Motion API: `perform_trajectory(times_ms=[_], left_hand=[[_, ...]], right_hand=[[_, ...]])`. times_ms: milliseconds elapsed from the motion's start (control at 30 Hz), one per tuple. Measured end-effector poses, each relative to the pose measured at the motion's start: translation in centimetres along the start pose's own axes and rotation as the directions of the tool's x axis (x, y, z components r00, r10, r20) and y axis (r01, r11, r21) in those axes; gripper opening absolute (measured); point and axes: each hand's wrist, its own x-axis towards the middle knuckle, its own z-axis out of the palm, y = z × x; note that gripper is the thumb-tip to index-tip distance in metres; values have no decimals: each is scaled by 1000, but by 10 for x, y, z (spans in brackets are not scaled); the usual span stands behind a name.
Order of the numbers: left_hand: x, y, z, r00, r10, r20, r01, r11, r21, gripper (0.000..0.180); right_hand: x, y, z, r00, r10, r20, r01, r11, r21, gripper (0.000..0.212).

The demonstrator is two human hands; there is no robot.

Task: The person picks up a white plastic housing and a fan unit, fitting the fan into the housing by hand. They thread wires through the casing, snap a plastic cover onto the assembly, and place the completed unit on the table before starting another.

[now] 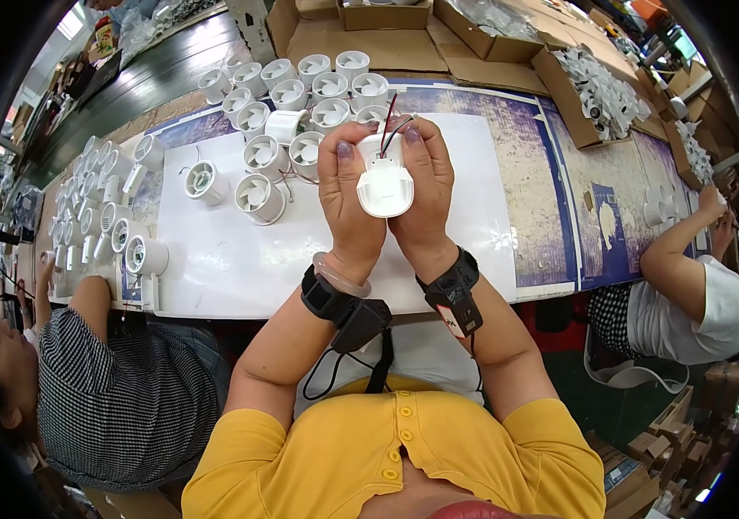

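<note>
Between both my hands, over the white tabletop sheet, is a white plastic housing point(385, 192) with a rounded near end. My left hand point(348, 195) is closed on its left side, and my right hand point(425, 190) grips its right side. Both thumbs press near the far end, where thin red and black wires point(386, 138) stick up. What the fingers do underneath is hidden. Just beyond and to the left stand several round white fan units point(259, 197) with blades inside. One round unit point(205, 182) with a green circuit board lies farther left.
More fan units point(146, 256) crowd the table's left end, beside a co-worker in a checked top point(127, 389). Cardboard boxes of small white parts point(598, 91) line the far right. Another person in a white shirt point(698, 307) works at the right.
</note>
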Motion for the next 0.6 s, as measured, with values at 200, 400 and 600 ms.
perform_trajectory(times_ms=[200, 400, 600], left_hand=[[5, 8, -6, 987, 154, 40, -159, 965, 209, 29], [7, 10, -5, 991, 90, 101, -111, 965, 238, 32], [9, 13, 4, 934, 206, 293, -306, 883, 356, 52]], right_hand=[[-2, -4, 5, 998, -55, 8, 55, 991, -119, 29], [4, 3, -3, 992, 122, -21, -119, 986, 120, 32], [21, -9, -16, 938, 345, 24, -279, 717, 638, 39]])
